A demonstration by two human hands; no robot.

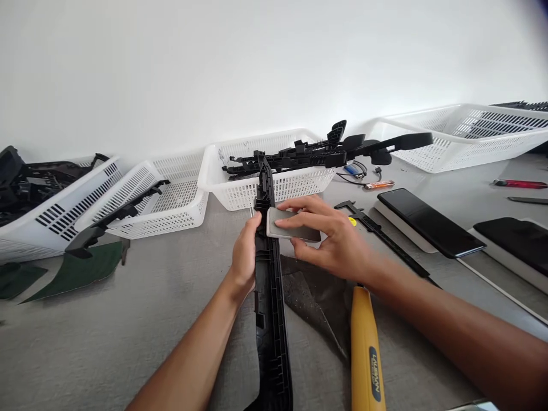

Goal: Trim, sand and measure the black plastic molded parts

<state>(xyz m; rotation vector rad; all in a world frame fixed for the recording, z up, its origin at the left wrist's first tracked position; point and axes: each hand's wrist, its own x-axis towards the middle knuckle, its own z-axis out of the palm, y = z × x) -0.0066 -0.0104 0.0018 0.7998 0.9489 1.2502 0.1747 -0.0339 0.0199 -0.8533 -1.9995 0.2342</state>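
Note:
A long black plastic trim piece point(268, 285), ribbed and clipped along its length, stands lengthwise in front of me. My left hand point(247, 248) grips it from the left, thumb on its near face and the other fingers hidden behind. My right hand point(329, 231) holds a flat grey sanding block point(295, 225) between thumb and fingers. The block's left end lies against the trim piece's right edge, just above the middle. Under my right forearm is a yellow-handled tool point(366, 348), its tip hidden. A dark crumpled cloth or sheet point(317, 302) lies beneath my right hand.
Behind my hands, a white basket point(240, 197) holds several black plastic parts point(299, 154). More white baskets stand left point(175, 220) and right point(440, 157). A caliper point(385, 237), a phone on a box point(430, 220) and a lighter point(379, 185) lie right; green sheets point(85, 268) lie left.

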